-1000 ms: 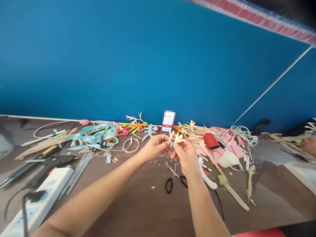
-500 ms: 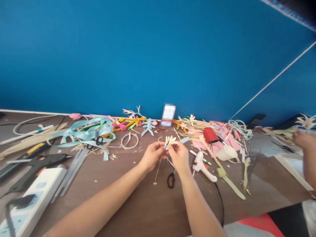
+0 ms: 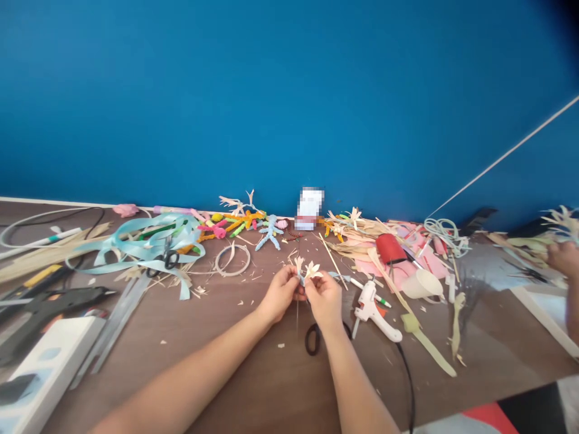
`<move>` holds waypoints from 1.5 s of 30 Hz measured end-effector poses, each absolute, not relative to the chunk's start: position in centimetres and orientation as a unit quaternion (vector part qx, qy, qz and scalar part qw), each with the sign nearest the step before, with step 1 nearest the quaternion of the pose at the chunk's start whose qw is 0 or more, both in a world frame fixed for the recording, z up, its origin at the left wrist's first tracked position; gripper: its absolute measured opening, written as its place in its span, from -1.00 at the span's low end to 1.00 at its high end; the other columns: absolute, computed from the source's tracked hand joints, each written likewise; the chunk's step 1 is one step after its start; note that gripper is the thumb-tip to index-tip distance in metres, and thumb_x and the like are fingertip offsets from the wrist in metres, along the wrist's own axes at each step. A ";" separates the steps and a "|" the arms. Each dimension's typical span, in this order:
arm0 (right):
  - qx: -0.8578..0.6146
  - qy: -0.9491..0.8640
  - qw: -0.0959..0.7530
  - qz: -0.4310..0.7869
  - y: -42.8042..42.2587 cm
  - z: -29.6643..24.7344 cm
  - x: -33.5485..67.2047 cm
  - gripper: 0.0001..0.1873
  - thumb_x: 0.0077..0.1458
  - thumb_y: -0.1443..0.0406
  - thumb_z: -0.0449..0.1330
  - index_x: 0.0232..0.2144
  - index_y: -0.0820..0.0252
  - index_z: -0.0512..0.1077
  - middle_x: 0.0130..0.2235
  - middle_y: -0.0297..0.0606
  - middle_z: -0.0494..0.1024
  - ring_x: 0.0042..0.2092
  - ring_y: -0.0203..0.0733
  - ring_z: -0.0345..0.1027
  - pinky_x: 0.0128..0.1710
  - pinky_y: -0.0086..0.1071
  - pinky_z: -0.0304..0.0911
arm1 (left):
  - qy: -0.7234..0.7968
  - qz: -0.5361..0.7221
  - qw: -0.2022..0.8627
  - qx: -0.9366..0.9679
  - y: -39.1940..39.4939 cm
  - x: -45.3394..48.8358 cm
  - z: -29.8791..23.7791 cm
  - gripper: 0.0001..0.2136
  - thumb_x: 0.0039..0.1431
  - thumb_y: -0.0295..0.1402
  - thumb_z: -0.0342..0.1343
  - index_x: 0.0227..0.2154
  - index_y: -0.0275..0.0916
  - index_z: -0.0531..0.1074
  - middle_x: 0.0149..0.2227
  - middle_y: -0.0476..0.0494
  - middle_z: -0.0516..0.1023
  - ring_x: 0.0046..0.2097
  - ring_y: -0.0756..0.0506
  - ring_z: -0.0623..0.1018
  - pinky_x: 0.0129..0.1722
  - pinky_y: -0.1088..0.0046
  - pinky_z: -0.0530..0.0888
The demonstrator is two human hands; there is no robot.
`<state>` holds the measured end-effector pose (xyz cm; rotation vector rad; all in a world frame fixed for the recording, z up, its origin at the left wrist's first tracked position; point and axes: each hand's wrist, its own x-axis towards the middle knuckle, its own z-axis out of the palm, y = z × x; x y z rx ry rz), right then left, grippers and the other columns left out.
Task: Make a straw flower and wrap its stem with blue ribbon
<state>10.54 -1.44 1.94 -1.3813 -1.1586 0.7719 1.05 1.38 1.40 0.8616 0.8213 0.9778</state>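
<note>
Between my two hands are cream craft flowers (image 3: pixel 313 270) with pointed petals, held above the middle of the table. My left hand (image 3: pixel 284 292) is closed, its thumb and fingers pinching the left flower near its base, where a bit of light blue shows. A thin stem hangs below that hand. My right hand (image 3: pixel 324 296) is closed in a pinch just under the right flower. Black-handled scissors (image 3: pixel 312 339) lie on the table, partly hidden by my right wrist. Right of that hand lies a white glue gun (image 3: pixel 374 313) with a black cord.
At the left are a light blue ribbon (image 3: pixel 136 241), clear glue sticks (image 3: pixel 113 319), a dark glue gun (image 3: pixel 49 307) and a white power strip (image 3: pixel 58 355). A red spool (image 3: pixel 389 248) and white cup (image 3: pixel 421 283) lie right. Another person's hand (image 3: pixel 564 258) holds a flower.
The flowers have spread a little apart and my hands sit slightly lower. The hanging stem is now more upright. The view has shifted slightly.
</note>
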 end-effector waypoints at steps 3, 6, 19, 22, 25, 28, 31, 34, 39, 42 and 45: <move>-0.590 -0.498 0.553 0.314 -1.5 1.7 10.5 -0.94 -0.09 0.33 0.10 -0.54 0.20 0.26 -0.55 -0.38 0.37 -0.51 -0.31 0.29 -0.49 -0.46 0.25 | 0.374 0.461 0.682 0.428 1.3 0.8 1.4 -0.91 -0.06 -0.38 -0.01 -0.45 -0.26 0.24 -0.52 0.04 0.34 -0.51 0.05 0.38 -0.51 0.53 0.40; -0.590 -0.497 0.556 0.310 -1.6 1.6 10.5 -0.95 -0.09 0.34 0.09 -0.53 0.21 0.27 -0.54 -0.37 0.38 -0.50 -0.31 0.29 -0.48 -0.45 0.26 | 0.371 0.465 0.669 0.446 1.3 0.9 1.1 -0.91 -0.05 -0.37 0.01 -0.46 -0.25 0.24 -0.51 0.03 0.36 -0.49 0.05 0.40 -0.49 0.55 0.39; -0.577 -0.363 0.684 0.258 -2.3 3.2 12.3 -0.78 -0.06 0.27 0.10 -0.31 0.26 0.35 -0.52 -0.31 0.46 -0.55 -0.29 0.34 -0.64 -0.51 0.17 | 0.481 0.437 0.645 0.403 5.9 -4.1 3.7 -0.93 -0.14 -0.46 0.05 -0.53 -0.29 0.27 -0.59 -0.03 0.42 -0.54 0.04 0.44 -0.56 0.58 0.35; -0.565 -0.351 0.717 0.209 -2.4 3.7 12.9 -0.78 -0.05 0.27 0.09 -0.31 0.27 0.35 -0.51 -0.31 0.45 -0.53 -0.30 0.34 -0.60 -0.49 0.18 | 0.557 0.370 0.544 0.508 7.6 -6.1 3.2 -0.93 -0.20 -0.51 0.07 -0.56 -0.30 0.32 -0.68 0.01 0.38 -0.62 0.05 0.38 -0.62 0.61 0.26; -0.569 -0.357 0.713 0.201 -2.3 3.6 13.2 -0.82 -0.06 0.26 0.10 -0.38 0.27 0.33 -0.52 -0.31 0.44 -0.54 -0.32 0.33 -0.56 -0.47 0.21 | 0.605 0.328 0.443 0.574 8.1 -7.2 2.4 -0.76 -0.21 -0.51 0.08 -0.36 -0.30 0.38 -0.68 0.03 0.40 -0.64 0.04 0.35 -0.61 0.58 0.24; -0.573 -0.367 0.696 0.229 -2.0 3.1 13.4 -0.85 -0.08 0.26 0.11 -0.44 0.25 0.31 -0.59 -0.37 0.40 -0.56 -0.32 0.32 -0.56 -0.47 0.21 | 0.635 0.302 0.344 0.622 8.0 -7.5 2.0 -0.60 -0.18 -0.47 0.09 -0.16 -0.27 0.33 -0.60 0.00 0.47 -0.54 -0.03 0.43 -0.50 0.53 0.29; -0.578 -0.378 0.668 0.277 -1.6 2.5 13.4 -0.86 -0.12 0.26 0.14 -0.49 0.23 0.30 -0.64 -0.42 0.37 -0.61 -0.33 0.29 -0.61 -0.49 0.18 | 0.658 0.264 0.242 0.663 7.6 -7.6 2.2 -0.59 -0.14 -0.42 0.10 -0.12 -0.21 0.32 -0.50 -0.06 0.50 -0.36 -0.10 0.48 -0.36 0.49 0.31; -0.586 -0.389 0.630 0.328 -1.4 2.1 13.2 -0.86 -0.15 0.26 0.16 -0.54 0.22 0.29 -0.70 -0.47 0.33 -0.67 -0.37 0.24 -0.66 -0.52 0.14 | 0.657 0.255 0.186 0.684 6.5 -7.2 2.9 -0.56 -0.16 -0.35 0.16 -0.11 -0.17 0.35 -0.32 -0.14 0.48 -0.26 -0.15 0.46 -0.29 0.43 0.32; -0.575 -0.429 0.560 0.416 -1.6 2.1 12.1 -0.87 -0.16 0.26 0.15 -0.56 0.21 0.29 -0.77 -0.52 0.28 -0.73 -0.40 0.17 -0.69 -0.55 0.10 | 0.523 0.333 0.423 0.661 3.1 -4.6 3.9 -0.77 -0.08 -0.30 0.11 -0.32 -0.25 0.48 -0.39 -0.13 0.47 -0.43 -0.02 0.41 -0.41 0.48 0.35; -0.560 -0.459 0.517 0.458 -1.9 2.4 11.5 -0.84 -0.15 0.23 0.15 -0.55 0.22 0.30 -0.75 -0.50 0.31 -0.74 -0.41 0.16 -0.71 -0.55 0.08 | 0.408 0.347 0.658 0.529 1.5 -3.0 3.5 -0.71 -0.13 -0.30 0.17 -0.29 -0.32 0.47 -0.49 -0.11 0.48 -0.52 0.04 0.37 -0.54 0.54 0.33; -0.558 -0.494 0.482 0.460 -2.1 2.9 11.2 -0.85 -0.14 0.23 0.14 -0.55 0.22 0.30 -0.73 -0.49 0.32 -0.73 -0.41 0.17 -0.71 -0.55 0.08 | 0.363 0.374 0.726 0.448 1.1 -2.3 2.9 -0.74 -0.21 -0.35 0.23 -0.37 -0.33 0.49 -0.49 -0.09 0.49 -0.52 0.08 0.38 -0.50 0.55 0.36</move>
